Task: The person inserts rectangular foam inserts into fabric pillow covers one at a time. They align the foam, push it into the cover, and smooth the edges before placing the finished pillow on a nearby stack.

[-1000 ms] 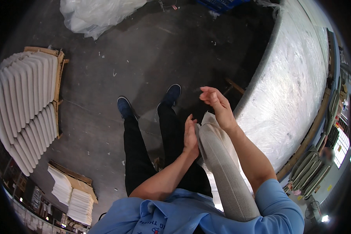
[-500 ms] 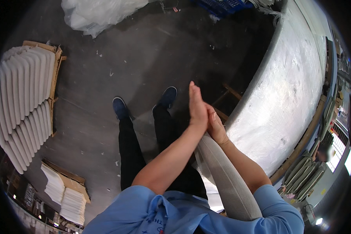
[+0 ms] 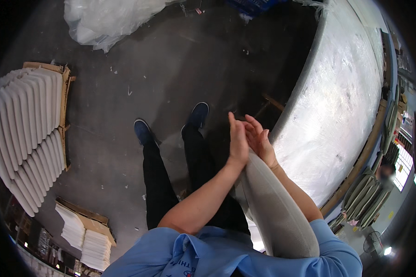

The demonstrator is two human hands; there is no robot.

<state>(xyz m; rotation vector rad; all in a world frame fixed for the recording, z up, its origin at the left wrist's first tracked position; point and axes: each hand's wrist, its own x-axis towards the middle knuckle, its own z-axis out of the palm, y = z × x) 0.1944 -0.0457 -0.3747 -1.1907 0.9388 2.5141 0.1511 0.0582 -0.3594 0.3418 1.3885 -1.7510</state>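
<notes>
My left hand (image 3: 238, 141) and my right hand (image 3: 260, 142) are held up in front of me with palms facing each other. The fingers of both are stretched out, and the hands touch or nearly touch near the heels. A long grey fabric-covered padded piece (image 3: 277, 203) stands between my forearms, its lower end against my blue shirt (image 3: 208, 254). Its narrow top reaches the heels of my hands, which partly hide it. Whether the palms press on it I cannot tell.
To my right is a large table (image 3: 330, 97) covered in shiny plastic film. At left are stacked white padded pieces (image 3: 27, 115) against a wooden pallet, and another white stack (image 3: 95, 247). Bagged plastic (image 3: 111, 21) and a blue crate (image 3: 254, 5) lie ahead. A person (image 3: 386, 173) is far right.
My hands have come down a little and the fingers have parted, where before the palms were closer together. The top of the padded piece has risen slightly between my wrists.
</notes>
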